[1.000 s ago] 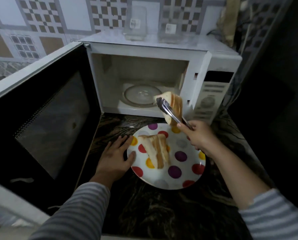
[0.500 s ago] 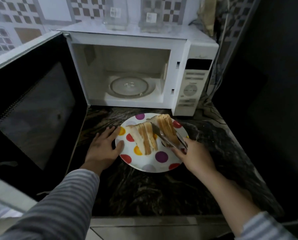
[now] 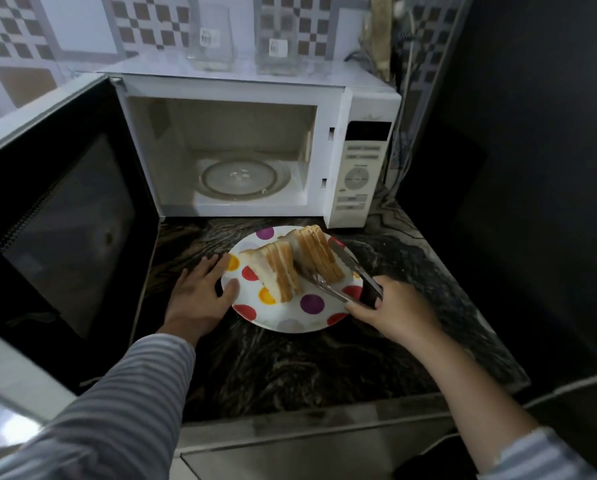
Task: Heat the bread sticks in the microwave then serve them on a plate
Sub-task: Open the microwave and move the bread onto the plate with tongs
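Observation:
A white plate with coloured dots [image 3: 292,322] sits on the dark counter in front of the white microwave [image 3: 359,109]. Two stacks of bread slices lie on it: the left stack [image 3: 277,270] and the right stack [image 3: 316,252]. My right hand [image 3: 394,311] grips metal tongs [image 3: 342,275] whose arms are spread on either side of the right stack. My left hand [image 3: 200,294] rests flat on the counter, with its fingers touching the plate's left rim. The microwave cavity holds only the glass turntable [image 3: 243,174].
The microwave door [image 3: 65,216] stands wide open to the left, over the counter. Two clear glass containers [image 3: 214,36] stand on top of the microwave. The control panel [image 3: 359,171] is on its right side. A dark wall closes the right side; the counter edge [image 3: 325,410] lies near me.
The tongs carried the second bread stack from in front of the microwave opening down onto the plate beside the first stack. The tong arms now look spread. My left hand stayed by the plate.

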